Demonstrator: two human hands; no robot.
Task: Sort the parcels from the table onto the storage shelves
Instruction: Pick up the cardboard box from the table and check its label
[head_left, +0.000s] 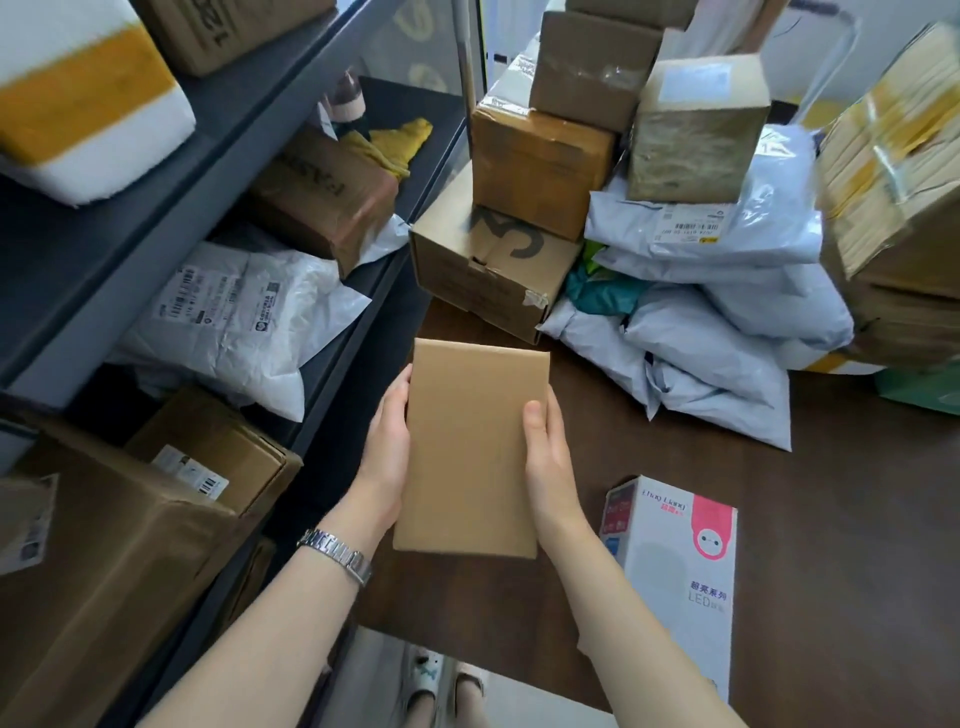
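Observation:
A flat plain brown cardboard parcel (470, 447) is held in front of me over the near left edge of the dark brown table (831, 519). My left hand (387, 452) grips its left side and my right hand (548, 457) grips its right side, thumb on top. The grey storage shelves (218, 156) stand to my left, with boxes and a white poly bag (244, 317) on them. More parcels are piled at the far end of the table: stacked brown boxes (535, 171) and several grey poly mailers (727, 322).
A white and pink LED lamp box (675, 566) lies on the table near my right forearm. A large taped box (898, 156) sits at the far right. A large brown carton (104, 561) fills the lower shelf. My feet show on the floor below.

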